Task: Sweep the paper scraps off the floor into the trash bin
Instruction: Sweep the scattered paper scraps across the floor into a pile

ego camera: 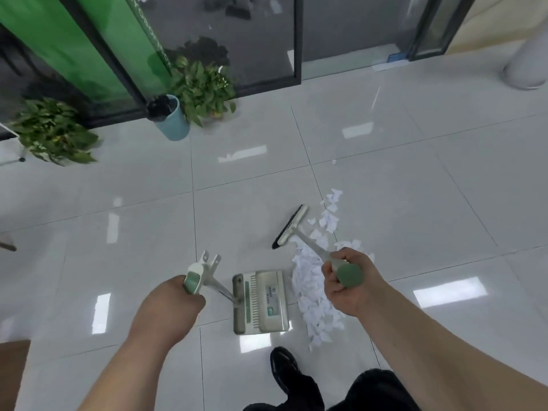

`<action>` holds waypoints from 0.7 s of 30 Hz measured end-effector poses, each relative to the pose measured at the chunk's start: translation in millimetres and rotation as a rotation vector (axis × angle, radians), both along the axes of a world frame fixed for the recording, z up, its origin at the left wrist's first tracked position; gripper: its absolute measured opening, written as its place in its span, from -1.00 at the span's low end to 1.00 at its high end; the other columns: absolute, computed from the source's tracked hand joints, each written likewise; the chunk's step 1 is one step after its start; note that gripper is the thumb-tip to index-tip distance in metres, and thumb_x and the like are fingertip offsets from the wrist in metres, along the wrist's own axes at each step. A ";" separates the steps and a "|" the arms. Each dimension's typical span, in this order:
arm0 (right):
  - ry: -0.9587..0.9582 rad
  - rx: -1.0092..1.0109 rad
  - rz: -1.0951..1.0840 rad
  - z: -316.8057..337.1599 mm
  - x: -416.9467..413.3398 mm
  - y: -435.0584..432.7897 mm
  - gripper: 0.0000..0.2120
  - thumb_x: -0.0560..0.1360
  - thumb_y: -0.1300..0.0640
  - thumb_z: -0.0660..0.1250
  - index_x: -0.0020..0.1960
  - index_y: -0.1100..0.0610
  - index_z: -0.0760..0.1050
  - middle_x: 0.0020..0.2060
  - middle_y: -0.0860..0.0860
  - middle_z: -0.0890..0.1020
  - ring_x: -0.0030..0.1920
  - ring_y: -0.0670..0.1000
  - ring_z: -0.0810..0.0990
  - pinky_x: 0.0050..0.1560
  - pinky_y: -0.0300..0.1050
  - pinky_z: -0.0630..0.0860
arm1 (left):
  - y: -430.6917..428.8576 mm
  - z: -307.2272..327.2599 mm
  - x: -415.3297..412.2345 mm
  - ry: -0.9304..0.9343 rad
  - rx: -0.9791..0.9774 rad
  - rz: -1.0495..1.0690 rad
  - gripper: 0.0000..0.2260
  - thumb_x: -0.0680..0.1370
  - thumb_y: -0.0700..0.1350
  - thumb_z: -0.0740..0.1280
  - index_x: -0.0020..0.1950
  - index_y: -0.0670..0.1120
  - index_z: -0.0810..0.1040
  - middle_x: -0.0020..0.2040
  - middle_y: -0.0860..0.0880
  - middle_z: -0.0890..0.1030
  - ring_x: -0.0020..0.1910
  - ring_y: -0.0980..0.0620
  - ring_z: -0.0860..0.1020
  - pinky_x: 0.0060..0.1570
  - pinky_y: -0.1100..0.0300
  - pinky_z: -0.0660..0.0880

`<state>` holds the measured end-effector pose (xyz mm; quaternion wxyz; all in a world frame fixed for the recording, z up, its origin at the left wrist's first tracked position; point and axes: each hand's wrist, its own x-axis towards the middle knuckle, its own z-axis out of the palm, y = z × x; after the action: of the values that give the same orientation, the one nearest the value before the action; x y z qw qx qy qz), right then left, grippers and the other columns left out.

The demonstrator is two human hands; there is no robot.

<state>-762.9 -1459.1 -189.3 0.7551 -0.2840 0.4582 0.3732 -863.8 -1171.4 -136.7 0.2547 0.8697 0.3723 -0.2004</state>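
White paper scraps (314, 280) lie in a long heap on the tiled floor, running from beside the dustpan's right edge up past the broom head. My right hand (347, 280) grips the green end of the broom handle; the broom head (290, 226) rests on the floor just left of the scraps' upper part. My left hand (175, 298) holds the green grip of the dustpan handle. The beige dustpan (261, 301) sits flat on the floor, its right side against the heap. A light blue trash bin (172, 118) with a black liner stands far off by the glass wall.
Potted plants stand beside the bin (204, 87) and at the far left (53, 132). A glass wall with dark frames runs behind them. A white pillar (527, 60) rises at the top right. My black shoe (286, 367) is just below the dustpan. One stray scrap (334, 162) lies farther out.
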 end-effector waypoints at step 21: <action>-0.357 -0.639 0.489 45.0 106.7 -14.1 -0.85 0.43 0.34 0.37 -0.01 0.23 0.52 -0.22 0.19 0.61 -0.36 0.03 0.56 -0.36 -0.15 0.47 | -11.9 -0.7 52.4 -0.043 0.079 -0.062 -0.94 0.50 -0.17 0.27 -0.18 -0.11 0.48 -0.37 -0.07 0.53 -0.40 -0.08 0.45 -0.37 0.16 0.29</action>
<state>-656.2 -1473.2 -144.3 0.5861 -0.6634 0.3324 0.3254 -811.3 -1183.3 -137.3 0.2216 0.8944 0.3472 -0.1744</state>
